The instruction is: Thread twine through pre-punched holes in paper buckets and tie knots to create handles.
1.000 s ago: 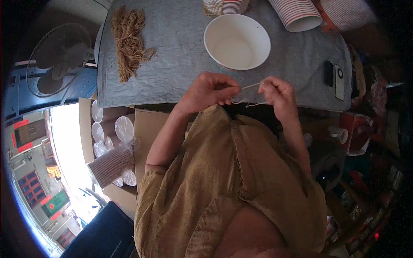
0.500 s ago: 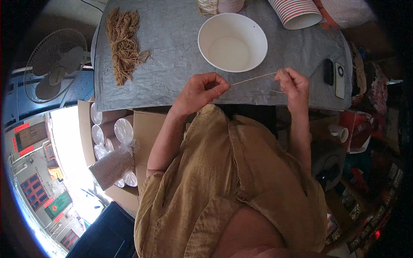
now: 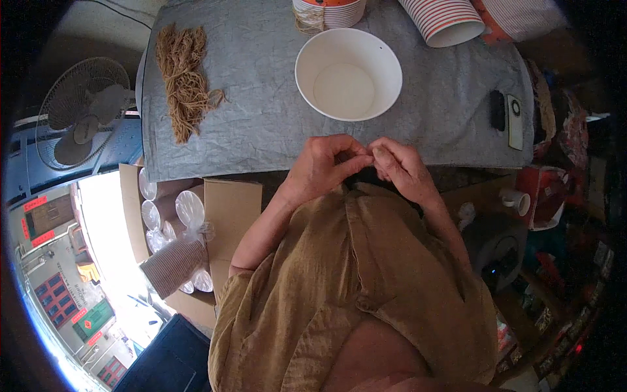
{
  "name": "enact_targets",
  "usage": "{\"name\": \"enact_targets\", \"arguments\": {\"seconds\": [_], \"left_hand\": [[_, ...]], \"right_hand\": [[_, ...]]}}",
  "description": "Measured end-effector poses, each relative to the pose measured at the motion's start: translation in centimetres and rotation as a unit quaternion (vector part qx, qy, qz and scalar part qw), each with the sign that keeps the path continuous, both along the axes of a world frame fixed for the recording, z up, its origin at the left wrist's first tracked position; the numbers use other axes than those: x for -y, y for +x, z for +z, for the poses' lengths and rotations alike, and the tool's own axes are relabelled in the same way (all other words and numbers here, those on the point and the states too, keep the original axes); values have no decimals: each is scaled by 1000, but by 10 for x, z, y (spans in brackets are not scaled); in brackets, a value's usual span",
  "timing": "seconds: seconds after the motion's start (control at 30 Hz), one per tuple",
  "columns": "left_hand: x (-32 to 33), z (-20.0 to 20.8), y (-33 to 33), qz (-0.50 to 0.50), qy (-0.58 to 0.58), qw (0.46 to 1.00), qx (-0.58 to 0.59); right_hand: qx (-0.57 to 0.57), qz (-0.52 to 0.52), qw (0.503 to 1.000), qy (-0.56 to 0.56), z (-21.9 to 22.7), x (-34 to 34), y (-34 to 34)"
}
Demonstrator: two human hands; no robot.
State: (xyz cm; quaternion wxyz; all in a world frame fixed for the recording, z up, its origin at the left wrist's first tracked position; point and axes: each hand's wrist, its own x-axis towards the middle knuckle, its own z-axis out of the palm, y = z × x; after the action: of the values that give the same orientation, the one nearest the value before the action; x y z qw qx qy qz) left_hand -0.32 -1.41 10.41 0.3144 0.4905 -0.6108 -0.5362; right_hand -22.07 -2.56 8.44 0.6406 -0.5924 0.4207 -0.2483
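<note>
My left hand (image 3: 323, 168) and my right hand (image 3: 406, 173) meet fingertip to fingertip, just off the table's near edge. Both are closed in a pinch. The thin tan string stretched between them half a second ago is now mostly hidden by my fingers. Just beyond them a white paper tub (image 3: 386, 75) stands upright with its mouth toward me and nothing seen inside. A tied bundle of tan strings (image 3: 183, 85) lies at the left of the table. Behind the tub is a stack of tubs (image 3: 331, 14) with string hanging at its side.
The table (image 3: 261, 130) has a grey cloth cover. Striped nested tubs (image 3: 444, 23) lie at the far right, above a remote-like white device (image 3: 515, 122) and a black object (image 3: 498, 110). Left stand a fan (image 3: 85, 117) and a cardboard box (image 3: 232, 215) with wrapped cup stacks (image 3: 173, 268).
My hands have come together and closer to my body; my right hand moved left to meet my left. The string between them no longer shows stretched. The view has shifted slightly.
</note>
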Motion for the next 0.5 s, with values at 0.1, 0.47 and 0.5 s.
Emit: {"name": "enact_targets", "arguments": {"seconds": [0.1,0.47,0.5], "left_hand": [[-1,-7,5,1,34,999,10],[1,-3,-12,47,-28,998,-33],[3,0,-18,54,-124,990,31]], "right_hand": [[16,12,999,-47,3,2,0],[127,-69,989,26,2,3,-9],[143,-95,985,28,2,4,-11]]}}
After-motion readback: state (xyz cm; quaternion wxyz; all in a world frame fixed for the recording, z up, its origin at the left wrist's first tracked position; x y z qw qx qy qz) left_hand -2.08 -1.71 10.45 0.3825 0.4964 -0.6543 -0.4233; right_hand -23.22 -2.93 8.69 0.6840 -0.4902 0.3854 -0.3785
